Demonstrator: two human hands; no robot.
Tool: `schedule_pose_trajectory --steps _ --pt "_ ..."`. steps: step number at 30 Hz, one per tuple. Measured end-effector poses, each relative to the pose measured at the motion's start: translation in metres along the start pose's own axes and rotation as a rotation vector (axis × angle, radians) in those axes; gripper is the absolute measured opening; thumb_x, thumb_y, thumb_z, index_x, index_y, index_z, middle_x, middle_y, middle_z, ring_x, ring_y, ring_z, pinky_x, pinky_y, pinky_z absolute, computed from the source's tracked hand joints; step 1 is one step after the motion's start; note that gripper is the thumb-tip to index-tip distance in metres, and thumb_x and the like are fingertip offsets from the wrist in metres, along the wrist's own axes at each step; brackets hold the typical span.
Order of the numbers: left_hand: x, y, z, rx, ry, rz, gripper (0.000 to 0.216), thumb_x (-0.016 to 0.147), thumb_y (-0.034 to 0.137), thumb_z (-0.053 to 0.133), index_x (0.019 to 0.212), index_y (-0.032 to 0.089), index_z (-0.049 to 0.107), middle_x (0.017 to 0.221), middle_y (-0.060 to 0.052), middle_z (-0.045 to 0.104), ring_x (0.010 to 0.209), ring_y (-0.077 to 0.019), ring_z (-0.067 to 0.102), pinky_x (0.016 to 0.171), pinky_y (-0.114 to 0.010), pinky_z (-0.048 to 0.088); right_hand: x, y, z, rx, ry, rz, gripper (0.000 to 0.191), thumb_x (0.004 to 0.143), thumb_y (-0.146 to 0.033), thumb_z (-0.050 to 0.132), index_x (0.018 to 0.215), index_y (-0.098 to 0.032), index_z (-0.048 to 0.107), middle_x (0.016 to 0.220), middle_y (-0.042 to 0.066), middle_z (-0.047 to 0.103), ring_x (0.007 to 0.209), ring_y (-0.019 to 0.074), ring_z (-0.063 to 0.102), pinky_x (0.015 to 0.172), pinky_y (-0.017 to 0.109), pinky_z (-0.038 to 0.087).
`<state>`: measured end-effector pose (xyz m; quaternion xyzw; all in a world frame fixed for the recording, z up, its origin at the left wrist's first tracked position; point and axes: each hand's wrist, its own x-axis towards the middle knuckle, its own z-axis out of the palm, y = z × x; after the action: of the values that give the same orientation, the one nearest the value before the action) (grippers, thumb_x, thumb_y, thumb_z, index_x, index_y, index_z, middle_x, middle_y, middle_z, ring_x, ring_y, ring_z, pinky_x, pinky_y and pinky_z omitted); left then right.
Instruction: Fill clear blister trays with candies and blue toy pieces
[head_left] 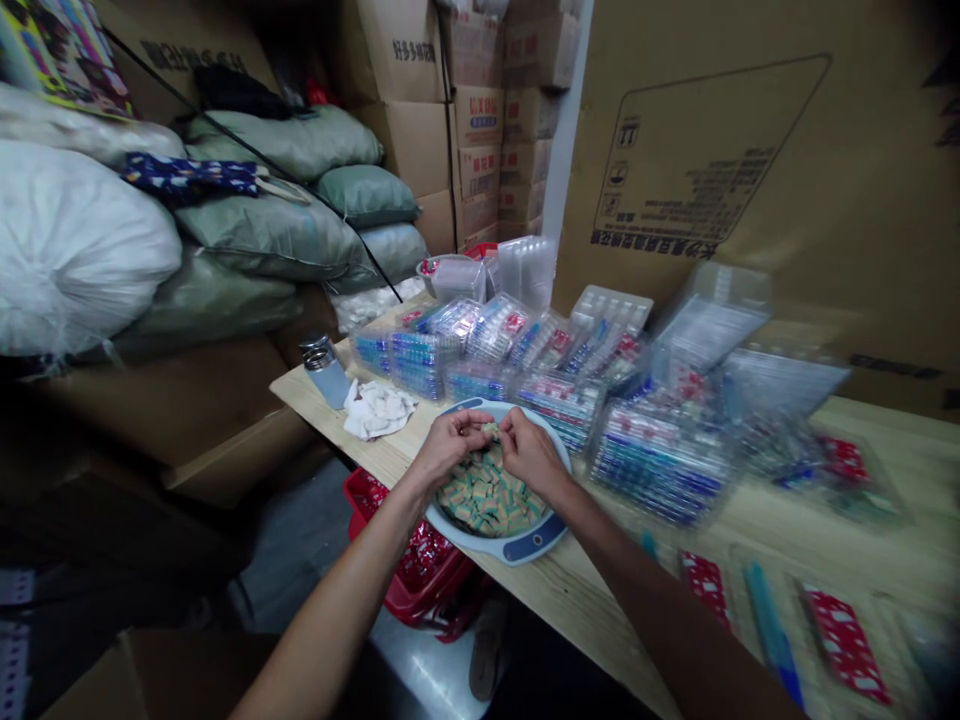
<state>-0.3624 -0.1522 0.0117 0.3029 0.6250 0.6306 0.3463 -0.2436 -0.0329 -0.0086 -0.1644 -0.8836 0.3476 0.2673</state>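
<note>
boxes and fat sacks are standing behind a wooden table. one round bowl is sitting right at its near edge, holding little blocks, too many to count. the left hand and right hand are together pinching one small block just above the bowl. loose fingers could drop it. a bump could tip the bowl toward the one red basket below.
</note>
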Motion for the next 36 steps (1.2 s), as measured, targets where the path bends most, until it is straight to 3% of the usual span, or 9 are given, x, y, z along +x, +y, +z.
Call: schedule_pose_trajectory --steps 3,6,11,15,18,22,28,36 --pt "-0.001 0.002 0.002 0.004 -0.039 -0.023 0.037 0.068 0.031 0.085 0.098 0.012 0.076 0.083 -0.005 0.07 0.068 -0.0132 0.061 0.069 -0.025 0.047 0.001 0.0 -0.002 0.01 -0.015 0.072 0.008 0.087 -0.015 0.05 0.086 -0.023 0.046 0.074 0.0 0.059 0.068 0.0197 0.058 0.062 0.027 0.036" --pt "0.001 0.0 0.004 0.042 -0.053 -0.018 0.027 0.07 0.027 0.084 0.092 0.012 0.077 0.079 -0.005 0.07 0.066 -0.0134 0.061 0.067 -0.025 0.047 0.001 0.0 -0.003 0.032 -0.018 0.132 0.008 0.088 -0.015 0.051 0.086 -0.022 0.048 0.071 -0.001 0.06 0.066 0.0188 0.059 0.061 0.026 0.037" --pt "0.003 0.002 0.001 -0.132 0.083 -0.061 0.027 0.07 0.017 0.084 0.095 0.011 0.074 0.072 -0.002 0.068 0.062 -0.0116 0.064 0.063 -0.021 0.051 0.001 0.001 -0.004 0.078 -0.008 0.092 0.018 0.087 -0.013 0.049 0.103 -0.019 0.057 0.071 -0.001 0.062 0.065 0.0188 0.06 0.061 0.027 0.041" --pt "0.001 0.013 -0.008 -0.371 0.092 -0.172 0.037 0.073 0.007 0.078 0.109 0.011 0.072 0.078 -0.003 0.071 0.061 -0.0093 0.067 0.065 -0.018 0.057 -0.004 -0.004 -0.006 0.079 0.115 -0.1 0.04 0.089 -0.01 0.042 0.126 -0.015 0.059 0.094 0.007 0.069 0.086 0.0223 0.065 0.08 0.033 0.049" --pt "0.0 0.017 -0.012 -0.484 0.088 -0.225 0.028 0.076 0.001 0.072 0.103 0.008 0.074 0.085 -0.006 0.074 0.065 -0.0091 0.069 0.068 -0.017 0.059 -0.009 -0.012 -0.006 0.086 0.138 -0.288 0.052 0.087 -0.005 0.039 0.134 -0.016 0.058 0.111 0.011 0.066 0.102 0.0231 0.062 0.091 0.035 0.05" --pt "0.002 0.015 -0.015 -0.538 0.116 -0.234 0.019 0.079 -0.001 0.067 0.094 0.007 0.074 0.09 -0.007 0.075 0.072 -0.0092 0.07 0.071 -0.014 0.059 -0.012 -0.017 -0.004 0.007 0.114 -0.432 0.051 0.088 -0.004 0.039 0.13 -0.017 0.065 0.112 0.013 0.062 0.107 0.0264 0.057 0.094 0.041 0.049" --pt "0.001 0.016 -0.016 -0.522 0.069 -0.283 0.025 0.079 0.0 0.067 0.1 0.011 0.075 0.081 -0.004 0.073 0.064 -0.0079 0.067 0.065 -0.014 0.058 -0.012 -0.016 -0.004 -0.06 0.059 -0.363 0.046 0.09 -0.006 0.041 0.122 -0.02 0.071 0.106 0.012 0.061 0.1 0.0262 0.056 0.089 0.041 0.05" --pt "-0.001 0.029 -0.008 -0.471 0.171 -0.267 0.023 0.076 -0.004 0.068 0.093 0.008 0.075 0.089 -0.006 0.075 0.07 -0.0083 0.07 0.069 -0.012 0.059 -0.008 -0.018 -0.006 0.017 0.084 -0.329 0.048 0.085 -0.004 0.044 0.126 -0.017 0.065 0.11 0.011 0.065 0.106 0.0246 0.058 0.098 0.038 0.049"
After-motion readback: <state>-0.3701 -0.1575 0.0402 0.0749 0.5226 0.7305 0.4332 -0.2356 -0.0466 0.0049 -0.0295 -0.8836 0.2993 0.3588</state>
